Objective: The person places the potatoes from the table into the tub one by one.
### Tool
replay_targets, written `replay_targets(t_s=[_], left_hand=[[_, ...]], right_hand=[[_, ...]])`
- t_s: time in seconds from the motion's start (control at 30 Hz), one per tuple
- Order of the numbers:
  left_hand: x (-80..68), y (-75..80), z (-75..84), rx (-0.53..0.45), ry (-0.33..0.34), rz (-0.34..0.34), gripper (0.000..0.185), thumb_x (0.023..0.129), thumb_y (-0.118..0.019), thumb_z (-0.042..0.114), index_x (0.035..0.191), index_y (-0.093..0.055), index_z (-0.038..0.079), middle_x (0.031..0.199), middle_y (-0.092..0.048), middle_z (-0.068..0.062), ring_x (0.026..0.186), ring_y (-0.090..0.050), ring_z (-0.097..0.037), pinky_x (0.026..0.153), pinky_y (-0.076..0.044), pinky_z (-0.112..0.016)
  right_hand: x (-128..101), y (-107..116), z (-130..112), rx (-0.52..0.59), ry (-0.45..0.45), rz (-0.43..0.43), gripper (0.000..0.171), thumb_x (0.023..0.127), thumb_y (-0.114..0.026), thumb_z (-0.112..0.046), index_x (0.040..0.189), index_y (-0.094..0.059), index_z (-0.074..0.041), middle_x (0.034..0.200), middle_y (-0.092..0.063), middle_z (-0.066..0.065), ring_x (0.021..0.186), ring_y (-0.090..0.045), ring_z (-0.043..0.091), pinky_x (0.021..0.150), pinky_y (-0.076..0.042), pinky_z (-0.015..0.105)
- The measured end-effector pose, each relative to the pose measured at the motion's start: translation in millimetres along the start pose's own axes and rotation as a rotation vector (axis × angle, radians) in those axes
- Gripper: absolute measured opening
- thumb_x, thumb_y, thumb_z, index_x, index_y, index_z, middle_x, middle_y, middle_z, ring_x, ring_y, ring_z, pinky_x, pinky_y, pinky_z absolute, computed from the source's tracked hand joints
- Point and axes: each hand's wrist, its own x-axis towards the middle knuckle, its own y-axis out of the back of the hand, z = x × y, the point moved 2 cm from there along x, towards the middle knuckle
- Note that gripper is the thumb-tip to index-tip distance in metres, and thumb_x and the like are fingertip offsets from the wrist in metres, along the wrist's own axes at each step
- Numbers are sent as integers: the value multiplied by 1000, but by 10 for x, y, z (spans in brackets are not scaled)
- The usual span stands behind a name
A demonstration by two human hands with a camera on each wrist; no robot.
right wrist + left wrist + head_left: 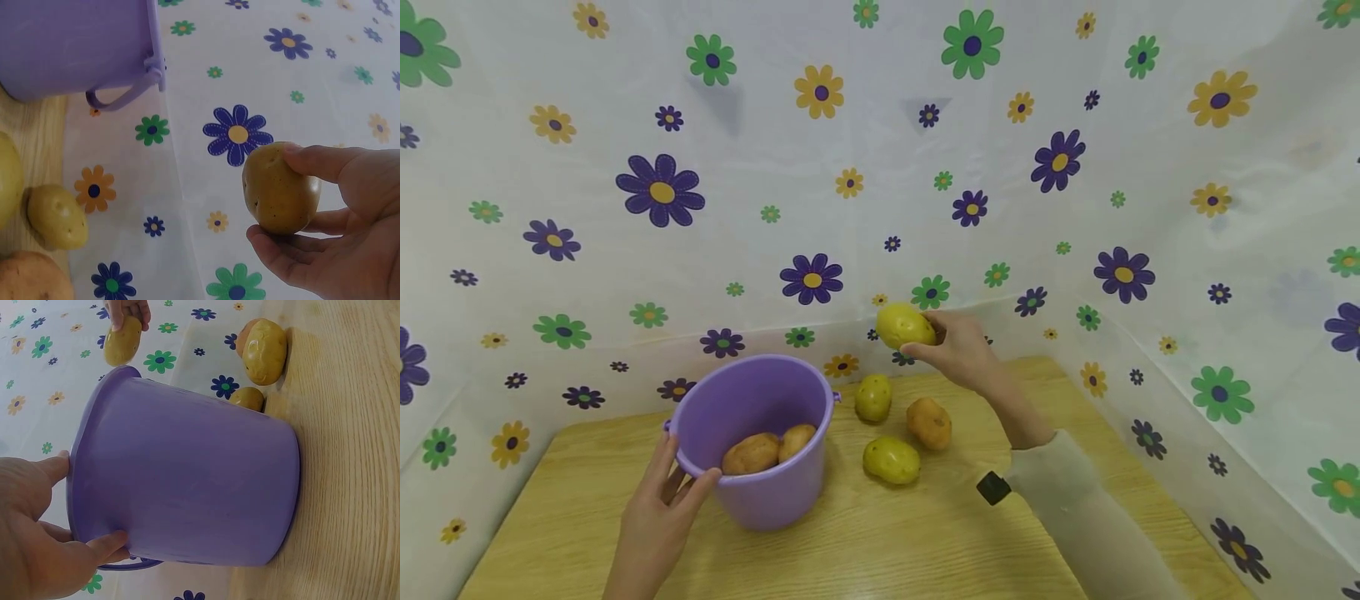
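A purple bucket (767,500) stands upright on the wooden table with brown potatoes (751,454) inside it. My left hand (658,508) holds the bucket's near left rim, the thumb on the rim and fingertips against the outer wall in the left wrist view. Raised above the table, right of the bucket, my right hand (958,350) grips a yellow potato (281,190) between thumb and fingers. Below it on the table lie two more yellow potatoes, one farther back (873,398) and one nearer (892,461), and a lumpy brown potato (929,423).
White sheeting (880,208) printed with flowers hangs at the back and both sides of the table (865,550). The bucket's purple handle (125,94) hangs down on its side. A small black block (993,488) sits at the right cuff.
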Motion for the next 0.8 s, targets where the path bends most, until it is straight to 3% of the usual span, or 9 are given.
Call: replay_targets(t_s=[0.2, 0.5, 0.8], left_hand=[[-10, 6, 2, 0, -1, 5, 93, 100, -71, 35, 167, -9, 17, 171, 1, 2, 151, -27, -43, 99, -40, -7], [-19, -1, 10, -3, -3, 15, 92, 100, -71, 34, 167, -10, 17, 171, 0, 2, 151, -27, -42, 100, -41, -7], [-17, -3, 4, -4, -13, 9, 92, 100, -71, 34, 167, -9, 17, 171, 1, 1, 150, -27, -43, 101, -42, -10]], right_hand=[[19, -182, -96, 23, 23, -25, 55, 95, -78, -25, 140, -59, 1, 112, -69, 11, 91, -64, 23, 78, -60, 31], [5, -353, -311, 1, 102, -38, 44, 93, -80, -26, 130, -67, -6, 96, -67, 3, 81, -58, 20, 67, -54, 29], [-3, -515, -468, 36, 126, -76, 52, 93, -81, -28, 136, -64, -5, 107, -70, 3, 90, -63, 18, 77, -60, 28]])
